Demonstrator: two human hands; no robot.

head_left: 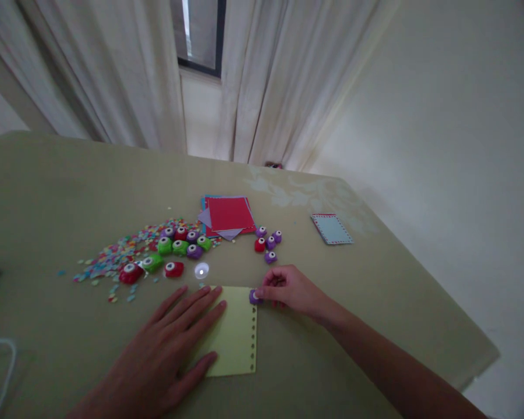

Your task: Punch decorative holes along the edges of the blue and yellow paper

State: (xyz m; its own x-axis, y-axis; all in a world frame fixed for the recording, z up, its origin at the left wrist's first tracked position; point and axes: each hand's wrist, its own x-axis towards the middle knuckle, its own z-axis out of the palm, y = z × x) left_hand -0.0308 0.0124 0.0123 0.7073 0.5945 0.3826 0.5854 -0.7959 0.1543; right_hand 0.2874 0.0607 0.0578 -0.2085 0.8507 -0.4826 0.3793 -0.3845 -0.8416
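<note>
A sheet of yellow paper [233, 334] lies in front of me, with a column of small punched holes down its right edge. My left hand [170, 331] rests flat over the sheet's left side, fingers spread. At the upper right corner of the sheet, my right hand [288, 291] pinches a small purple paper punch [254, 297], partly covered by the fingers. Just beyond that hand sits a small group of punches, including a purple punch [270, 256] and a red punch [259, 244].
More punches in red, green [152, 263] and purple stand left of centre, beside scattered paper confetti [113, 256]. A clear round disc [201, 270] lies near them. Behind is a stack of coloured paper [231, 214]; pale blue cards [332, 228] lie right. A white cable [13, 361] curves at left.
</note>
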